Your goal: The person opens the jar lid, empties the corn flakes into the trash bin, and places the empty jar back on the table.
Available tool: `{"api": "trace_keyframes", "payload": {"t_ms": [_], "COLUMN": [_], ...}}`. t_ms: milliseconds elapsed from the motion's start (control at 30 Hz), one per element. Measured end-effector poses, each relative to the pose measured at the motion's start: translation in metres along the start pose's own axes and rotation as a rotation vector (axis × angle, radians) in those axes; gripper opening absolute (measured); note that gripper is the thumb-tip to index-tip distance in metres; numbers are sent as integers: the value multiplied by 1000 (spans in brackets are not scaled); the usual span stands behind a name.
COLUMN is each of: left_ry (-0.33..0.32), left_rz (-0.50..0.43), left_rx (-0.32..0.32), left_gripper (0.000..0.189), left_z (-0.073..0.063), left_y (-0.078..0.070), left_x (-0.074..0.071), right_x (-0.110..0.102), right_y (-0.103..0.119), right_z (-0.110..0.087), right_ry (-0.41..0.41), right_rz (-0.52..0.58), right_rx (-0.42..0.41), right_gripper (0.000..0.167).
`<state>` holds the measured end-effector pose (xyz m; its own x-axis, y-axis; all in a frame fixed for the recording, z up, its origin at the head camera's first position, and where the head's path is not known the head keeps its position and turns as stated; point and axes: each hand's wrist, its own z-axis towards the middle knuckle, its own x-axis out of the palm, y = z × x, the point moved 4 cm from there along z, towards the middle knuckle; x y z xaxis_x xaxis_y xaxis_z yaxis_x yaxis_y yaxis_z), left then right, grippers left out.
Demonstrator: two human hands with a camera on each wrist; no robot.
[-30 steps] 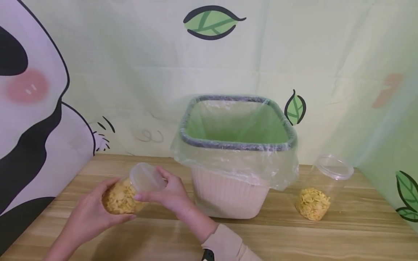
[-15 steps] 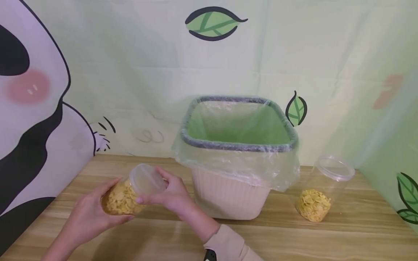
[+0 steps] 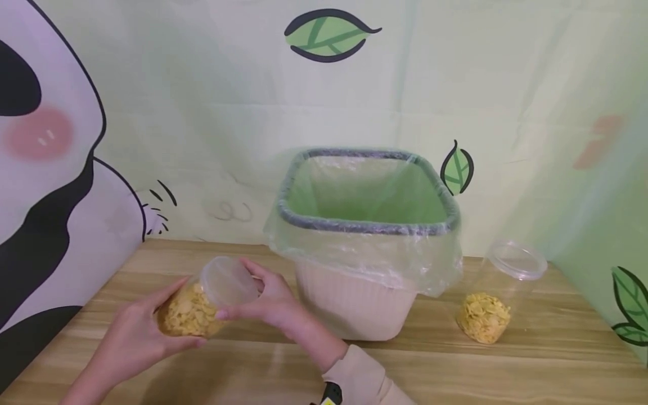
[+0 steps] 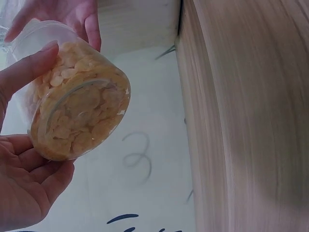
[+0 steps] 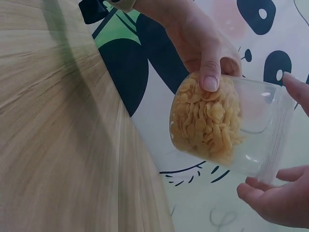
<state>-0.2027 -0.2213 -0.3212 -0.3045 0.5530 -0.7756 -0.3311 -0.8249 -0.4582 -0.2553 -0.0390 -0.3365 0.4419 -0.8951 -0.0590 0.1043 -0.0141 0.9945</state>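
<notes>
A clear plastic jar (image 3: pixel 189 312) of yellow flakes, perhaps cornflakes, is held tilted above the table at the left in the head view. My left hand (image 3: pixel 133 337) grips its lower body, thumb on one side and fingers on the other. Around the translucent lid (image 3: pixel 229 281) curl the thumb and fingers of my right hand (image 3: pixel 275 301). In the left wrist view the jar's round base (image 4: pixel 82 121) faces the camera. The right wrist view shows the flakes (image 5: pixel 207 121) gathered toward the base, and the lid (image 5: pixel 277 135) still on the rim.
Right of my hands stands a ribbed bin (image 3: pixel 354 304) lined with a clear bag (image 3: pixel 369 253) under a grey rim. Farther right, a second lidded jar (image 3: pixel 486 315) of flakes stands on the wooden table (image 3: pixel 455 377). A printed cloth (image 3: pixel 217 112) hangs behind.
Both hands and the jar sit very slightly lower than before, and the right forearm has shifted a little to the right. The hold on jar and lid looks the same.
</notes>
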Motion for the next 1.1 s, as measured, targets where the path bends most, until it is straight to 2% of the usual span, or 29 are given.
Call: {"api": "trace_keyframes", "payload": {"t_ms": [200,333,433,833,1100], "left_ry": [19,5,-9,-27,31], "left_rz": [16,32,39,19,28], "left_rx": [-17,-19,-16,-9,-42], "left_gripper": [98,97,96,97,100], "left_z": [-1,-2,-2,-5,-5], "left_y": [1,2,3,3,4], "left_x": [1,1,2,1,1], "right_x": [2,6,8,6,3], "right_y": [1,2,3,-2,-6], "right_z": [-3,-6,-8,-6,-2], "right_ry": [-85,-152,-170,-131,-34], "right_rz": [-33,-85,-90,-38,32], "right_rx": [-10,7,8,1,-1], "right_gripper": [86,87,86,79,77]}}
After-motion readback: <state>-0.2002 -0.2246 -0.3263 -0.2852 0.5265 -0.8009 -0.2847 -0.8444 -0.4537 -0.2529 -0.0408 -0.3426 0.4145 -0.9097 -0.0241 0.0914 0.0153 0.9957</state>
